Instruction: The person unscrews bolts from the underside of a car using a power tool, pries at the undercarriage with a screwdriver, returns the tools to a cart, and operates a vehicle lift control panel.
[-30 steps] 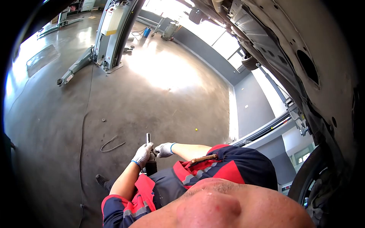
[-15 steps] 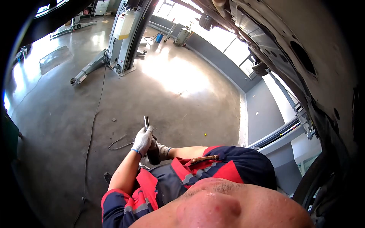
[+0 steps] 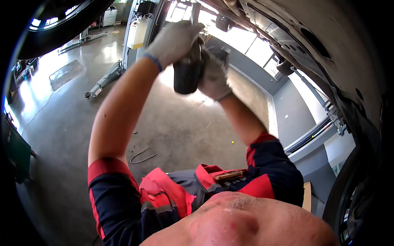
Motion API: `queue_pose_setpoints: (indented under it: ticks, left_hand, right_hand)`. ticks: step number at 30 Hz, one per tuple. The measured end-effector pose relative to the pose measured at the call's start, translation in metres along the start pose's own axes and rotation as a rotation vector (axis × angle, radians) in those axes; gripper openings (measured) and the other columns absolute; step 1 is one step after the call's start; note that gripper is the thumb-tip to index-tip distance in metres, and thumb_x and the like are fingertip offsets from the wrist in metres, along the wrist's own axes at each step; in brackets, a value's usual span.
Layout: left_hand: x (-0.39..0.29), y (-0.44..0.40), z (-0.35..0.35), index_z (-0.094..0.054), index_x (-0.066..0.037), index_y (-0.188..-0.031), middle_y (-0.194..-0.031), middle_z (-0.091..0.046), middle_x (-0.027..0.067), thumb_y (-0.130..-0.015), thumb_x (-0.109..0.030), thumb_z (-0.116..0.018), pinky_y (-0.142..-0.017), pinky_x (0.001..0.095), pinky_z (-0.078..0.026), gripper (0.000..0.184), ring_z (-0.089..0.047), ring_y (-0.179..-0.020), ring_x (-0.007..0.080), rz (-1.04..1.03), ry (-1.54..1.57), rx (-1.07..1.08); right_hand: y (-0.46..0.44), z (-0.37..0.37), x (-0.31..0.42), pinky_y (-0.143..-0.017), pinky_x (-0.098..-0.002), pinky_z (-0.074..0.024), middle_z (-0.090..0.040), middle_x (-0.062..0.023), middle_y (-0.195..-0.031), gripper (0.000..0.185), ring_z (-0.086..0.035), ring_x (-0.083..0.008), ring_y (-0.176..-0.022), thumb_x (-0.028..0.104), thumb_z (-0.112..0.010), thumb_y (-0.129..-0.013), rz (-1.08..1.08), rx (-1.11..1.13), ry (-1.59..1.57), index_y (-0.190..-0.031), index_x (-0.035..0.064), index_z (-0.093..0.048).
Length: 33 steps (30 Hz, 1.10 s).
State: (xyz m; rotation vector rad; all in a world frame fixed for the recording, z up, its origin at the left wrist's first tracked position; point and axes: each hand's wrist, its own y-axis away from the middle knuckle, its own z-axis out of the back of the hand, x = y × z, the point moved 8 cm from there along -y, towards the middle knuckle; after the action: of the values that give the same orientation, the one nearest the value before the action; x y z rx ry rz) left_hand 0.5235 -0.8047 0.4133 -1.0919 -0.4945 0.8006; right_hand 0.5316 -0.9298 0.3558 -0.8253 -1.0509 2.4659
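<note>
Both hands, in pale work gloves, are raised in front of me beneath the car. Between them is a dark impact wrench [image 3: 186,78], its thick rounded body hanging downward and a metal socket [image 3: 195,13] pointing up. My left hand [image 3: 173,43] is closed around its upper part, near the socket. Lower and to the right, my right hand [image 3: 213,80] wraps the grip, with a black block of the tool showing beside its fingers. Motion blurs the gloves and hides some finger detail. The socket's tip lies against a bright background near the underbody.
The raised car's underbody [image 3: 287,37] runs overhead on the right. A lift post with a fluid tank [image 3: 139,33] and a lift arm [image 3: 104,80] stand ahead left. A bent hose or cable piece [image 3: 141,156] lies on the floor. A green cabinet [image 3: 18,153] is at the left.
Both hands have risen from waist height to above the middle of the view, carrying the impact wrench upward. My arms are now stretched out and my view has shifted slightly.
</note>
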Motion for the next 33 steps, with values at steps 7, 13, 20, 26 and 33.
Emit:
queue_pose_setpoints:
  ticks: [7, 13, 20, 26, 33]
  left_hand:
    - [-0.006, -0.054, 0.071, -0.066, 0.005, -0.109, -0.081, -0.069, 0.0128, -0.1, -0.035, -0.057, -0.059, 0.037, -0.052, 0.042, -0.066, -0.068, 0.0228, 0.541, 0.701, -0.048]
    - [0.006, -0.077, 0.074, -0.064, 0.008, -0.099, -0.077, -0.066, 0.0125, -0.099, -0.033, -0.058, -0.057, 0.0365, -0.051, 0.042, -0.064, -0.063, 0.0222, 0.581, 0.718, -0.069]
    - [0.018, -0.106, 0.074, -0.064, 0.006, -0.107, -0.08, -0.066, 0.013, -0.099, -0.029, -0.06, -0.057, 0.0375, -0.052, 0.036, -0.063, -0.06, 0.0231, 0.533, 0.775, -0.086]
    - [0.033, -0.144, 0.049, -0.066, 0.004, -0.119, -0.104, -0.072, 0.0246, -0.101, -0.033, -0.055, -0.082, 0.0444, -0.059, 0.042, -0.073, -0.098, 0.0336, 0.184, -0.311, -0.054]
    - [0.024, -0.105, 0.068, -0.061, 0.003, -0.101, -0.082, -0.066, 0.0161, -0.106, -0.034, -0.054, -0.048, 0.0368, -0.05, 0.038, -0.064, -0.055, 0.021, 0.374, 1.071, 0.012]
  right_hand:
    - [-0.066, 0.058, -0.019, -0.074, -0.0477, -0.0555, -0.069, -0.0187, -0.089, 0.048, -0.069, -0.0368, -0.077, 0.016, -0.076, -0.075, -0.021, -0.035, 0.35, -0.116, 0.0, -0.058]
    - [-0.087, 0.061, -0.024, -0.085, -0.0438, -0.0575, -0.072, -0.0206, -0.099, 0.055, -0.072, -0.0368, -0.094, 0.028, -0.08, -0.078, -0.188, 0.103, 0.499, -0.121, 0.0006, -0.06]
    - [-0.105, 0.074, -0.02, -0.074, -0.0421, -0.0584, -0.071, -0.0219, -0.088, 0.057, -0.074, -0.0337, -0.082, 0.023, -0.076, -0.076, -0.118, 0.035, 0.511, -0.121, -0.0065, -0.055]
    - [-0.109, 0.077, -0.019, -0.071, -0.0445, -0.0582, -0.07, -0.0182, -0.081, 0.046, -0.073, -0.0314, -0.077, 0.018, -0.072, -0.076, -0.094, 0.038, 0.602, -0.113, -0.0052, -0.058]
    - [-0.112, 0.07, -0.025, -0.074, -0.0451, -0.0573, -0.072, -0.0204, -0.09, 0.057, -0.074, -0.0321, -0.082, 0.03, -0.074, -0.081, -0.159, 0.131, 0.648, -0.121, -0.005, -0.054]
